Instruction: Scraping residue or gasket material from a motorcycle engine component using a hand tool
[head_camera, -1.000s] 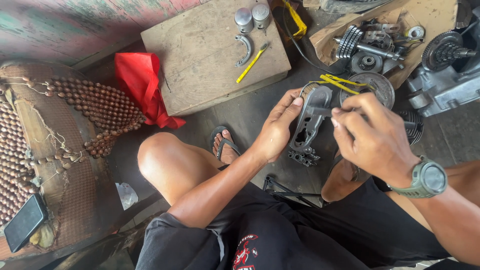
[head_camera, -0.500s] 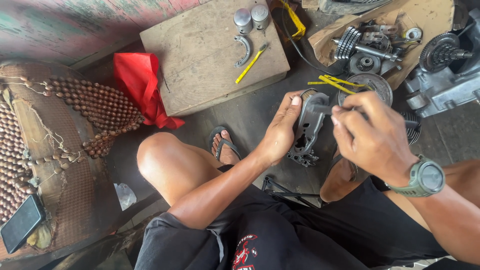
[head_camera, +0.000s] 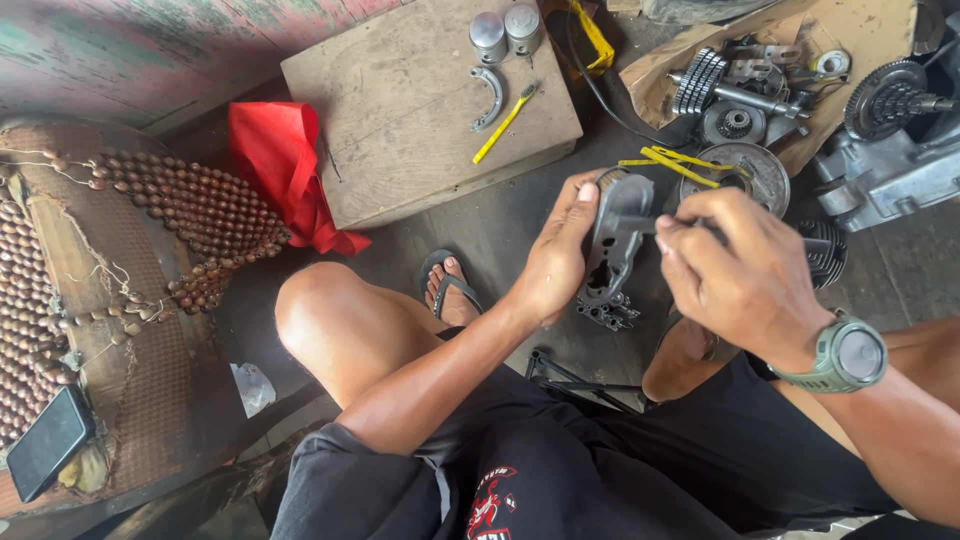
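Note:
My left hand (head_camera: 556, 262) grips a dark grey metal engine cover (head_camera: 612, 245), held upright in front of my knees. My right hand (head_camera: 735, 270), with a green watch on the wrist, pinches a thin dark tool whose tip rests against the cover near its top. The tool is mostly hidden by my fingers. Below the cover, a small cluster of dark metal parts (head_camera: 606, 312) lies on the floor.
A wooden block (head_camera: 420, 110) ahead carries two silver pistons (head_camera: 505, 32), a curved metal piece and a yellow-handled tool (head_camera: 503, 123). A red cloth (head_camera: 285, 170) lies left of it. Gears, a round plate (head_camera: 745, 170) and an engine casing (head_camera: 890, 170) lie at right. A phone (head_camera: 45, 440) rests on a beaded seat mat.
Both hands and the cover have shifted slightly, and the right hand's tool now presses closer against the top of the cover. Nothing else has moved.

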